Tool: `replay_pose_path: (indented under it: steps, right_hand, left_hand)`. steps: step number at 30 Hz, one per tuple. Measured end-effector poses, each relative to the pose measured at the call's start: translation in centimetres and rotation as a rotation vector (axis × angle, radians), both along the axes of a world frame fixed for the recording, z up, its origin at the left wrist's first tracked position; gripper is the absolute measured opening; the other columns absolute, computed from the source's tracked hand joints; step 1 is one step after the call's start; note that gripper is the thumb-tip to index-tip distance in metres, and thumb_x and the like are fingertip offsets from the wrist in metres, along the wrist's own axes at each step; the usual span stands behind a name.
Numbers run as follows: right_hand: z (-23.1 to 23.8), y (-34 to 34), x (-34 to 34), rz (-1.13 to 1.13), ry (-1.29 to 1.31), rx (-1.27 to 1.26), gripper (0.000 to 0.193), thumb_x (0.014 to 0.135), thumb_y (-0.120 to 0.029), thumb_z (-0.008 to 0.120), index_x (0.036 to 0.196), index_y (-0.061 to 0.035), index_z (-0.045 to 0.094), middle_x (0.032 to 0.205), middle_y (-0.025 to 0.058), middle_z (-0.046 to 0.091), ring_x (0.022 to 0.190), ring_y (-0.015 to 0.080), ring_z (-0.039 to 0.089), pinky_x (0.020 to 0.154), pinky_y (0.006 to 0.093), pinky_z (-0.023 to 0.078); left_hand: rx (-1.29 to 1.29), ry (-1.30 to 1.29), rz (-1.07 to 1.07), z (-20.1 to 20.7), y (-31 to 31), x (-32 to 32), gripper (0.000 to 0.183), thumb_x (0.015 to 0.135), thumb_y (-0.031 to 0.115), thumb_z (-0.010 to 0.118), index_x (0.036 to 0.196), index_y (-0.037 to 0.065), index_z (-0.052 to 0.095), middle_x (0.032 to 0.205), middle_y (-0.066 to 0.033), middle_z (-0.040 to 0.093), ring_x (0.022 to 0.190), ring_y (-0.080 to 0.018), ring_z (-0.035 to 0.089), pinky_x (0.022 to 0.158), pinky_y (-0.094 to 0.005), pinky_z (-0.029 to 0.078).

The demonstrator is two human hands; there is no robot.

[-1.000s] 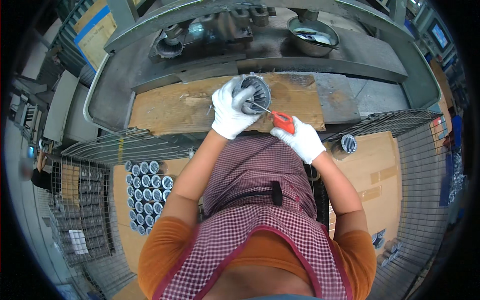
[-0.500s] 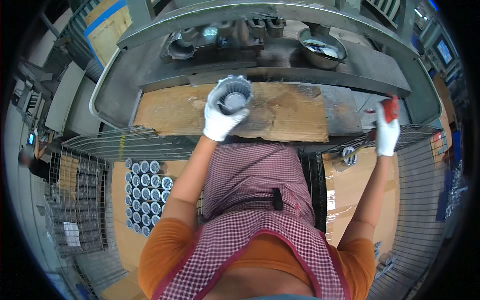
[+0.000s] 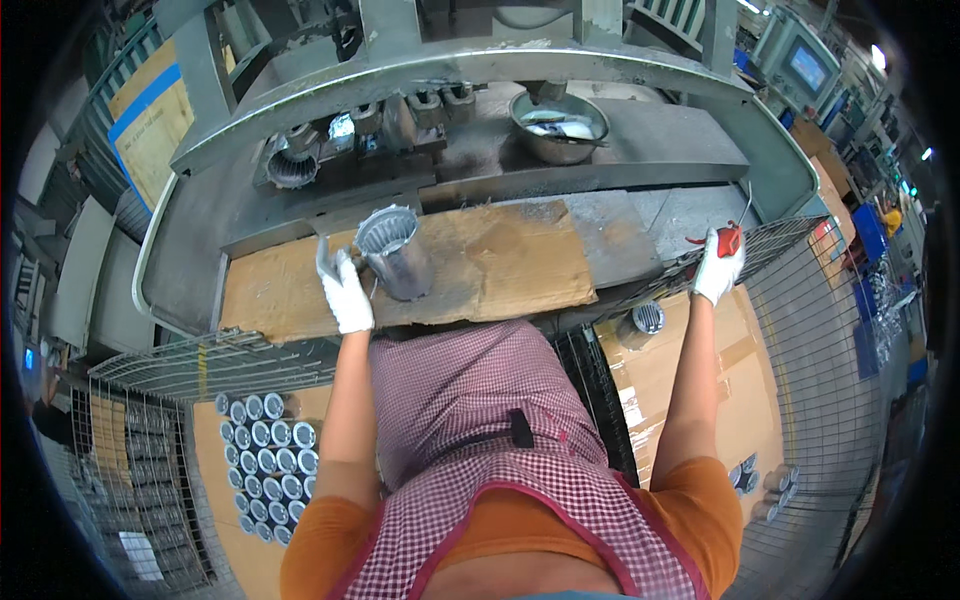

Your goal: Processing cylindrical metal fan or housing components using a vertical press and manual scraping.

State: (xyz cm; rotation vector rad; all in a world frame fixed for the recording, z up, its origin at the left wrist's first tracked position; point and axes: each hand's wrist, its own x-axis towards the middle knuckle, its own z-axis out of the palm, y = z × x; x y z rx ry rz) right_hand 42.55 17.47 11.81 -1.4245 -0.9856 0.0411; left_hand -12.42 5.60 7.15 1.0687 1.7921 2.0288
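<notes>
A ribbed grey metal cylinder [image 3: 402, 262] stands, slightly tilted in view, on the brown board [image 3: 510, 262] in front of me. Just left of it is my white-gloved left hand [image 3: 346, 292], fingers apart and holding nothing; whether the thumb touches the cylinder's side I cannot tell. Over at the right, my gloved right hand [image 3: 718, 268] is closed around a red-handled tool [image 3: 729, 239] with what looks like a thin rod rising from it. Below that hand, a finned metal cylinder [image 3: 647, 320] stands on the cardboard.
A metal bowl [image 3: 558, 128] with pale contents sits on the machine's shelf, beside metal fixtures [image 3: 292, 165]. Rows of metal cylinders [image 3: 263, 460] stand in the left wire basket [image 3: 150, 365]. More cylinders [image 3: 775, 490] lie in the right wire basket [image 3: 800, 330].
My left hand has let go of the metal cylinder, which now stands on the board. The right hand still has the red-handled tool, its grip turned. The whole view has shifted.
</notes>
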Motion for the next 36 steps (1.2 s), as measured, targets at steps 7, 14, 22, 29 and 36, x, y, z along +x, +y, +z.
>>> replay_pose_path:
  steps: [7,14,22,29,36]
  right_hand:
    - [8.1,0.8,-11.5,0.072,-0.755,0.033,0.064,0.078,-0.042,0.074,0.126,-0.0045,0.056,0.117,0.0182,0.061,0.107,0.0361,0.059,0.094,0.0458,0.045]
    - [9.9,9.0,-16.6,0.36,-0.815,-0.478,0.046,0.084,-0.048,0.062,0.116,-0.0155,0.066,0.111,0.0166,0.066,0.105,0.0359,0.061,0.09,0.0443,0.047]
    - [11.4,6.2,-20.3,0.566,-0.526,-0.002,0.03,0.087,-0.031,0.063,0.106,-0.0086,0.071,0.1,0.0166,0.069,0.093,0.0314,0.066,0.081,0.0379,0.051]
    - [16.9,3.0,-31.8,0.865,-0.715,0.2,0.023,0.087,-0.02,0.065,0.101,-0.0023,0.07,0.099,0.0175,0.068,0.089,0.0283,0.066,0.082,0.0323,0.05]
    - [17.3,9.7,-32.5,0.71,-0.573,0.191,0.035,0.087,-0.039,0.059,0.098,-0.0092,0.072,0.091,0.0184,0.069,0.087,0.0348,0.066,0.078,0.0405,0.051]
  left_hand:
    - [-0.088,-0.071,-0.031,1.8,-0.4,1.5,0.048,0.1,0.025,0.046,0.141,0.001,0.039,0.131,-0.0194,0.051,0.114,-0.0262,0.054,0.098,-0.0374,0.042]
    - [-0.129,-0.06,-0.053,2.6,-0.4,1.7,0.045,0.101,0.027,0.044,0.137,0.0,0.043,0.125,-0.0184,0.057,0.108,-0.0244,0.057,0.095,-0.0367,0.044]
    - [-0.112,-0.09,-0.061,1.3,-0.2,1.4,0.042,0.101,0.026,0.047,0.134,0.0,0.048,0.128,-0.0167,0.055,0.115,-0.0228,0.054,0.1,-0.0338,0.041]
    - [-0.098,-0.155,-0.094,1.8,-0.7,1.5,0.04,0.1,0.023,0.048,0.133,0.0,0.049,0.127,-0.0154,0.056,0.114,-0.0224,0.055,0.098,-0.0327,0.043]
    - [-0.147,-0.147,-0.107,3.3,-1.3,2.1,0.041,0.102,0.028,0.044,0.133,0.003,0.049,0.124,-0.0144,0.057,0.105,-0.0207,0.059,0.093,-0.0334,0.046]
